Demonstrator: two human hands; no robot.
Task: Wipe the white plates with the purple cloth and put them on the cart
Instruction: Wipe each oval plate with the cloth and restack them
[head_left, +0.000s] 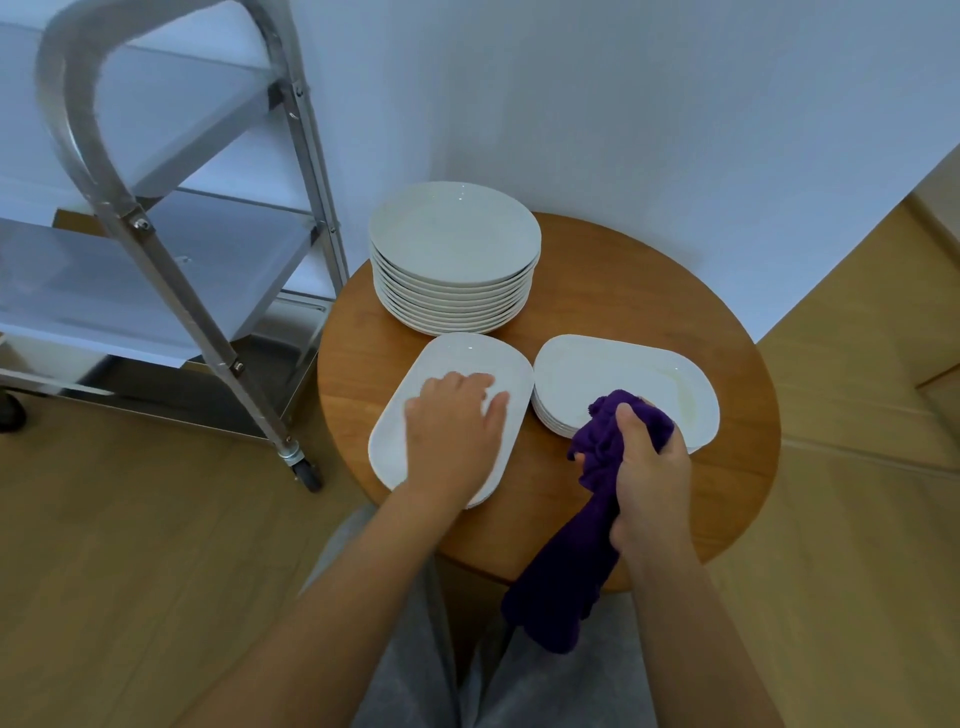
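A: The fingers (470, 387) of the left hand (454, 431) lie flat and slightly spread on the oblong plate (415, 431), pressing it to the round wooden table (649, 312). The right hand (649, 467) has its fingers curled tight round the purple cloth (587, 530).

B: Where does the cloth sit?

A: Its bunched top end rests on the near rim of the oblong stack (613, 374), the second pile of white plates just right of the first. The long end hangs down from the fist past the table edge, in front of the person's grey trousers (415, 649).

B: Is the plate under the left hand on its own?

A: There looks to be another rim under it at the near edge, so a short pile, though I cannot tell how many. It lies at the table's left side, almost touching the right-hand stack.

B: Any other plates?

A: A tall round stack (454, 260) stands at the far side of the table, just behind both piles, near the white wall (675, 104).

B: And the cart?

A: The metal cart (156, 249) stands left of the table on the wooden floor (130, 545), its shelves showing no plates, one castor (306, 470) near the table's edge.
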